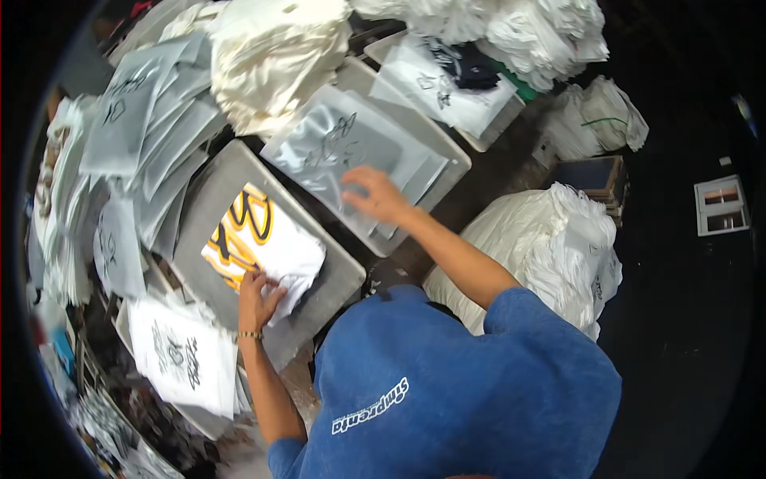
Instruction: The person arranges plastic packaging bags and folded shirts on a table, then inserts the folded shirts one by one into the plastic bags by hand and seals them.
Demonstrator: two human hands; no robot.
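Observation:
A folded white garment [295, 259] with a bold orange-and-black print lies on a grey tray. My left hand [260, 297], with a bracelet at the wrist, rests on the garment's near edge, thumb and fingers apart. On the tray to the right is a stack of clear plastic bags [311, 144] with black marks on them. My right hand [373, 195] is over these bags with its fingers spread, slightly blurred. I cannot tell whether its fingertips touch the plastic.
The grey tray [319, 307] stands close before me. More plastic bags [128, 112] are piled on the left, above white printed sheets or bags [179, 359]. Cream cloth [271, 56] is heaped behind. A big white sack [527, 247] stands by my right arm.

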